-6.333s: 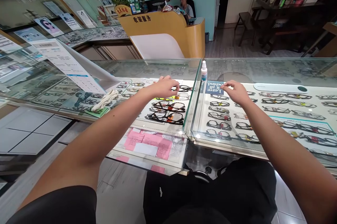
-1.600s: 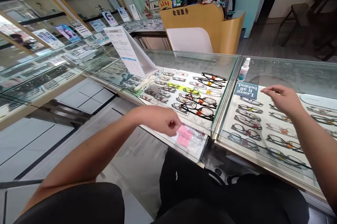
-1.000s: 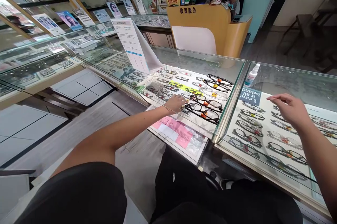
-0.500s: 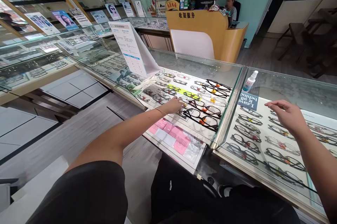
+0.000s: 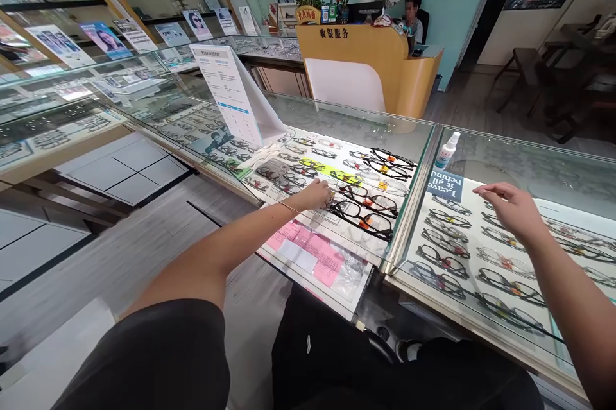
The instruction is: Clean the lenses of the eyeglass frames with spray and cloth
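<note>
My left hand point(image 5: 315, 196) is low over the left display case, its fingers curled inward. Its fingertips are beside the left end of the black-framed eyeglasses point(image 5: 363, 222) with an orange tag. What they pinch, if anything, is hidden. Just behind lies another black-framed pair point(image 5: 373, 200). Farther back, glasses sit on a bright yellow-green strip point(image 5: 330, 170). My right hand point(image 5: 513, 208) hovers above the right display case, fingers stretched forward and slightly bent, with nothing seen in them. Rows of eyeglasses point(image 5: 443, 260) lie beneath it.
A white spray bottle point(image 5: 447, 152) stands on the right case by a dark card point(image 5: 445, 187). A folded sign point(image 5: 226, 95) and white gloves point(image 5: 264, 156) are on the left. Pink papers point(image 5: 312, 248) lie in a pulled-out drawer. A person point(image 5: 414, 22) sits behind the counter point(image 5: 356, 44).
My left fingers have curled inward from a more stretched pose, near the black eyeglasses. My right hand keeps much the same pose. The whole view has shifted slightly.
</note>
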### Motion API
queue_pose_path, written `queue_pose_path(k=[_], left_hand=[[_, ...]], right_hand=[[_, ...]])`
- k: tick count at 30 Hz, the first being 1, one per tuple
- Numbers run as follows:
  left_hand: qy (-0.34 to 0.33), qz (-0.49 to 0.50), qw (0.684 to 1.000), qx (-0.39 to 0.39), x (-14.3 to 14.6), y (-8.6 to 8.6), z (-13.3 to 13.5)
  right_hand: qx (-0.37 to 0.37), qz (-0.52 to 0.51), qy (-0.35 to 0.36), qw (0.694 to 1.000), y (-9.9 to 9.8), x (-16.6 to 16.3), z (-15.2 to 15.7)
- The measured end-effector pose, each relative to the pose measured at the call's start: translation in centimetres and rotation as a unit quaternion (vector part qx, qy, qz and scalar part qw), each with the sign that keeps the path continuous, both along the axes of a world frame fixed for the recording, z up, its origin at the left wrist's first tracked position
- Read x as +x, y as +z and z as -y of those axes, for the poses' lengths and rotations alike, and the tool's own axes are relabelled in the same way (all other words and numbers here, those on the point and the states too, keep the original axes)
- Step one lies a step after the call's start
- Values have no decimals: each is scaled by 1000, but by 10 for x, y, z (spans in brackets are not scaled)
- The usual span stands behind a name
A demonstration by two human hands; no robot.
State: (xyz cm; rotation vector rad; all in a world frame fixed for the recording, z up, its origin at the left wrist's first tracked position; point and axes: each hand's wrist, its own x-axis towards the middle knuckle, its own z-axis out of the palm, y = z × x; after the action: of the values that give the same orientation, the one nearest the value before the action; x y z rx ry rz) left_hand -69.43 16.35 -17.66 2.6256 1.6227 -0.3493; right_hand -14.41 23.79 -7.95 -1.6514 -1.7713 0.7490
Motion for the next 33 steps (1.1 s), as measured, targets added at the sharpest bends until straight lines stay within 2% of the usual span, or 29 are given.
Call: queue_pose_path(k=[6, 10, 13, 20, 24, 27, 30, 33], left_hand=[[15, -12, 1000, 0, 13, 14, 24], [37, -28, 998, -33, 24, 28, 62], [51, -29, 996, -61, 32, 47, 96], [43, 18, 987, -153, 59, 110, 159], [17, 19, 991, -133, 89, 149, 187], [-22, 30, 995, -93, 109, 189, 207], [-19, 32, 999, -26, 112, 230, 209], [4, 24, 999, 38, 96, 252, 186]], right_hand=[[13, -16, 19, 1000, -2, 3, -1], [21, -10, 26, 999, -3, 3, -1], [21, -2, 27, 999, -3, 3, -1], [28, 22, 25, 999, -3, 3, 1], [22, 34, 22, 999, -2, 2, 5], [26, 35, 27, 999, -1, 1, 6], [25, 37, 25, 999, -1, 1, 6], [28, 44, 25, 998, -1, 2, 6]])
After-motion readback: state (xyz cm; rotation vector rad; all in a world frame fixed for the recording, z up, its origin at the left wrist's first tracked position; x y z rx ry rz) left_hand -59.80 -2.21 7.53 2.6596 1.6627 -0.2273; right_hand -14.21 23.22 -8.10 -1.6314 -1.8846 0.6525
